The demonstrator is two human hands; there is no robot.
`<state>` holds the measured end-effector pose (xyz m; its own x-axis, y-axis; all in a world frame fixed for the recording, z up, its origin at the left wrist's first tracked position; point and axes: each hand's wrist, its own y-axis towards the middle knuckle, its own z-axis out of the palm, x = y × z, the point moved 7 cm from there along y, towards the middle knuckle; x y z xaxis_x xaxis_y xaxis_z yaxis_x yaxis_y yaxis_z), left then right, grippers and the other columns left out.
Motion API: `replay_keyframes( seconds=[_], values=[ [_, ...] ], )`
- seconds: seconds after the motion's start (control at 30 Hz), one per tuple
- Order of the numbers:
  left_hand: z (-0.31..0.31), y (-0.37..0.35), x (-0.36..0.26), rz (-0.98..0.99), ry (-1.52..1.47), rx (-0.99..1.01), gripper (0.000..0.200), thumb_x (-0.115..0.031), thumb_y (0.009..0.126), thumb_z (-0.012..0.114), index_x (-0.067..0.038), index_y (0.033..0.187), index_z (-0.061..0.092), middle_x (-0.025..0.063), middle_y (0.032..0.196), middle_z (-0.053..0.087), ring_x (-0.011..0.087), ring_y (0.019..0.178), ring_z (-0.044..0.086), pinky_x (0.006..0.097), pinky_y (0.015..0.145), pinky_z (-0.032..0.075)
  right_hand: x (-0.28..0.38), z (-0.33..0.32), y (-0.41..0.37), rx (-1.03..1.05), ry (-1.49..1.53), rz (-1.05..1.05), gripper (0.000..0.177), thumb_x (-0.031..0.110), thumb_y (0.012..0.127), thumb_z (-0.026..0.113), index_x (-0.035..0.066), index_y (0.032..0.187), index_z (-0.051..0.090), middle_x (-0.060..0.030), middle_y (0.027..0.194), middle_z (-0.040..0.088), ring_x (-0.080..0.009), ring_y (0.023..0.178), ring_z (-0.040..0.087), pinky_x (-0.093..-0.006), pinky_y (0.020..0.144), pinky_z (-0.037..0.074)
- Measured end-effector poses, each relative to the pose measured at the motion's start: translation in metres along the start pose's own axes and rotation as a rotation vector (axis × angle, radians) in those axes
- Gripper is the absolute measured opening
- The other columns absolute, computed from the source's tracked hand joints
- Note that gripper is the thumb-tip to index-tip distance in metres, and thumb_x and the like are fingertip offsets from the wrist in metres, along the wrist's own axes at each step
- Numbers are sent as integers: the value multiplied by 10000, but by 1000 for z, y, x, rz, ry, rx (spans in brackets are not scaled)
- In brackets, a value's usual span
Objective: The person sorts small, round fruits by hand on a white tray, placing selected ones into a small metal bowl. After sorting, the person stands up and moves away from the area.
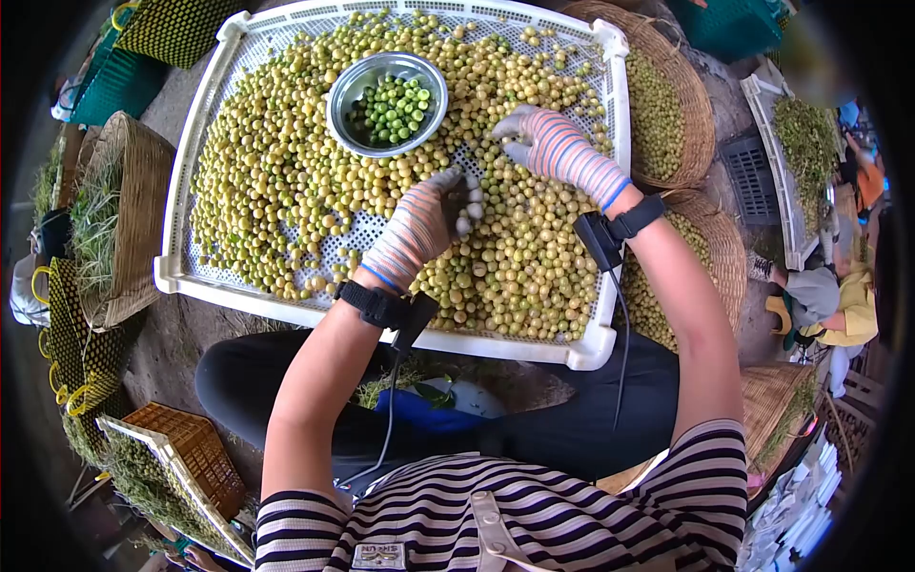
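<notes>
One broad white tray, spread with small round fruits

From where I stand, the tray is the biggest thing here, lying in front of a seated person in a striped shirt, its near edge above their dark trousers. Beyond its left side is a tall wicker basket filled with green stalks. Close by its right side sits a round basket of similar fruits, and next to that a second round basket, likewise loaded.

Among the fruits, toward the far side of the tray, rests a shiny metal bowl. The person's left hand is just below it, over the tray's middle, in a striped glove with greyed fingertips. Its grip is loosely curled, thumb apart from fingers (whether a fruit is tucked inside, I cannot tell from here). The right hand, gloved to match, hovers or rests over the fruits to the right of the bowl; its grip is slightly parted, with nothing visible held.

Smallest of all are the fruits: mostly yellowish across the tray, with a cluster of brighter green fruits inside the bowl.
</notes>
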<state>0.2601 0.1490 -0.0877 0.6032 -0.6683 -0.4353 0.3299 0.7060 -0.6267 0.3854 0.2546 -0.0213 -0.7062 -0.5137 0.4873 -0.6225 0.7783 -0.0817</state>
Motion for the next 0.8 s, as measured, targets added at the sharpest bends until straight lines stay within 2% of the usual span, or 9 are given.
replay_keyframes(
  seconds=[0.1,0.17,0.23,0.27,0.4,0.47,0.57,0.67,0.8],
  values=[
    [-2,-12,-6,18,119,-72,248,-274,931,454,-59,909,575,-1,697,546,112,539,479,211,441,342,12,19,-3,33,-278,-124,220,192,802,622,91,997,640,-112,1070,605,-283,909,604,-393,798,490],
    [-5,-18,-7,50,193,-185,263,-278,931,465,-54,891,595,-34,611,480,82,466,401,198,409,278,9,30,8,142,-326,-37,229,218,815,612,104,1011,645,-125,1051,625,-297,897,611,-409,799,486],
    [1,-19,-25,232,496,-138,209,-243,881,563,-54,905,648,-42,587,482,63,482,424,223,427,328,-3,32,9,269,-182,198,202,198,825,600,104,997,650,-127,955,654,-304,851,623,-405,775,491],
    [0,-15,-26,250,549,-265,219,-197,851,609,-30,985,656,-23,608,522,59,492,449,207,430,349,-2,28,6,214,-78,201,163,176,845,582,92,965,651,-118,823,664,-275,770,629,-382,733,500],
    [10,5,-30,543,843,-233,387,-232,820,635,-25,1144,592,83,773,656,134,621,591,252,601,483,2,28,4,176,197,170,146,163,875,557,78,960,639,-94,759,657,-194,678,595,-340,674,500],
    [17,6,-35,596,1285,-365,479,-273,766,663,-53,1182,571,124,859,676,207,710,640,308,695,500,4,20,2,160,67,205,148,164,876,556,84,973,633,-94,746,649,-206,681,597,-344,669,498],
    [11,9,-28,410,1211,-341,523,-203,749,715,-34,1214,544,152,960,655,172,802,617,285,726,498,2,15,5,201,-222,251,189,151,865,557,113,1039,622,-111,824,641,-252,758,616,-371,678,504],
    [10,3,-29,454,1253,-366,510,-181,753,706,-35,1213,541,152,957,658,159,774,610,282,706,496,6,33,5,218,-478,65,302,67,805,559,117,1097,620,-140,1000,607,-301,895,609,-413,747,515],
    [1,8,-29,483,1196,-364,464,-167,765,689,-33,1188,554,126,904,665,125,661,583,257,603,483,16,36,7,266,-615,14,321,31,789,544,112,1089,626,-138,964,607,-325,884,603,-406,750,517]
  ],
)
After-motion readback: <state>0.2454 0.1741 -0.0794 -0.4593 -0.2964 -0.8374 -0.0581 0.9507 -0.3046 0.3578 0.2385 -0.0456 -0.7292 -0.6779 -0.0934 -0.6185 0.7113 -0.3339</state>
